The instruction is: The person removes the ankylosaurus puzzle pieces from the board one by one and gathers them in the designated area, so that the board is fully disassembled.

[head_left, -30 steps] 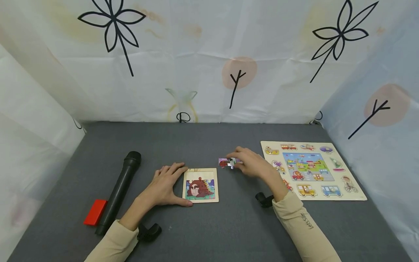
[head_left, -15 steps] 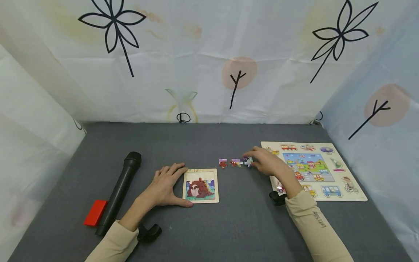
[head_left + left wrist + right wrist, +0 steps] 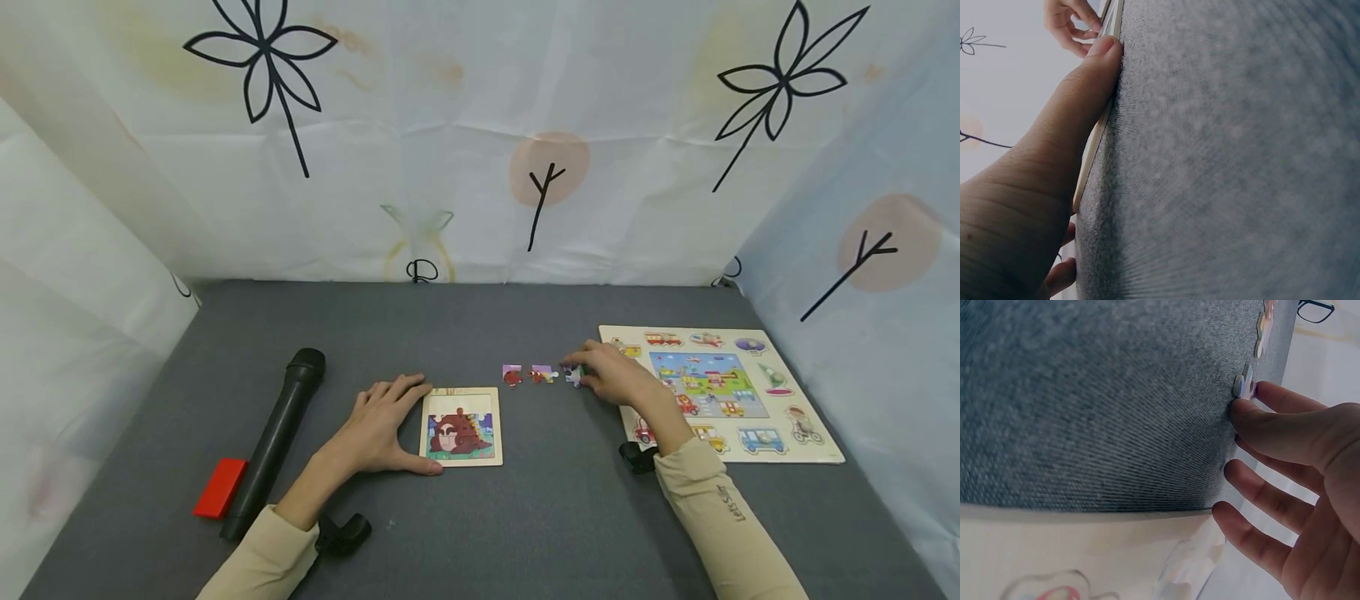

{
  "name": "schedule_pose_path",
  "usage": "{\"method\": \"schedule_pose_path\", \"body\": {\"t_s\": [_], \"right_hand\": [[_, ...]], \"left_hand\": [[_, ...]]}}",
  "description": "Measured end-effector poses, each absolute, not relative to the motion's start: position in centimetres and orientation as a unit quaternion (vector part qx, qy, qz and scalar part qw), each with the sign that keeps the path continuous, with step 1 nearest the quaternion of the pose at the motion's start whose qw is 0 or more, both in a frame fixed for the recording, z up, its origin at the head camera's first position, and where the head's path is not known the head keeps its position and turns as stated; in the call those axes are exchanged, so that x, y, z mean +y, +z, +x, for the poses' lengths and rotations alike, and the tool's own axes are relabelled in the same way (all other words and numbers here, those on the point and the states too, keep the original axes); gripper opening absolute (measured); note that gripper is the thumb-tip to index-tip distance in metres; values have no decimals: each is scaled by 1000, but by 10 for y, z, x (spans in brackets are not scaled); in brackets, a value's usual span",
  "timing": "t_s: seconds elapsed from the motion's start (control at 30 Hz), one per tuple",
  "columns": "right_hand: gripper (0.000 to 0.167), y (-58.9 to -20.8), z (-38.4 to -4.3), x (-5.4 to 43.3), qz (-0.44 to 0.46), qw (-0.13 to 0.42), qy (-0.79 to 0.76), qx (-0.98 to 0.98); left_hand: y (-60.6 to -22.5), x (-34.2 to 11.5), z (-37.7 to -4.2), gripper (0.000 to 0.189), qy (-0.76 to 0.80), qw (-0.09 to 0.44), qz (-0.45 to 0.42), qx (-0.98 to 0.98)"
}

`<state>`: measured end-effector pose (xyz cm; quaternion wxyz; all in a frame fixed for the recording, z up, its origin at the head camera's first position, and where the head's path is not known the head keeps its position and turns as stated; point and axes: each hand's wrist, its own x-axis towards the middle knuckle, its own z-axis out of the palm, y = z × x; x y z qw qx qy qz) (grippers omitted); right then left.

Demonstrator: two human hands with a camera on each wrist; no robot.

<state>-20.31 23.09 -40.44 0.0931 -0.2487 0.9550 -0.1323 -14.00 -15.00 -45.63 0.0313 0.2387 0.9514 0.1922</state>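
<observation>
My left hand (image 3: 378, 427) rests beside a small square wooden jigsaw puzzle (image 3: 461, 398), its straight thumb at the lower left corner and its fingers spread near the upper left one. A red dinosaur-like picture fills the lower part of the tray; a strip of bare wood shows above. Farther right, my right hand (image 3: 618, 375) pinches a purple and white puzzle piece (image 3: 573, 377) at the table between thumb and index finger, as the right wrist view shows. Two loose puzzle pieces, a left one (image 3: 512, 376) and a middle one (image 3: 543, 374), lie in line with it.
A large wooden vehicle puzzle board (image 3: 806, 450) lies at the right, partly behind the right forearm. To the left are a black microphone (image 3: 273, 446) and a red block (image 3: 221, 487). White printed curtains (image 3: 465, 83) bound the grey table at back and sides.
My right hand has moved right with the puzzle piece, away from the other two, which now lie separately in view. The left hand and the small puzzle have stayed put.
</observation>
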Motion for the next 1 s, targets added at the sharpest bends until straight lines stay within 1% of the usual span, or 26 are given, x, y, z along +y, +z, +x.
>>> {"method": "schedule_pose_path", "body": {"t_s": [0.37, 0.67, 1.0], "right_hand": [[35, -406, -198, 232, -253, 71, -135, 955], [33, -400, -192, 223, -263, 27, -169, 950], [36, -387, -186, 192, -272, 36, -209, 938]], "left_hand": [[-457, -150, -140, 115, 196, 33, 238, 951], [-457, -150, -140, 114, 195, 23, 242, 950], [-457, -150, -140, 114, 190, 31, 239, 952]]}}
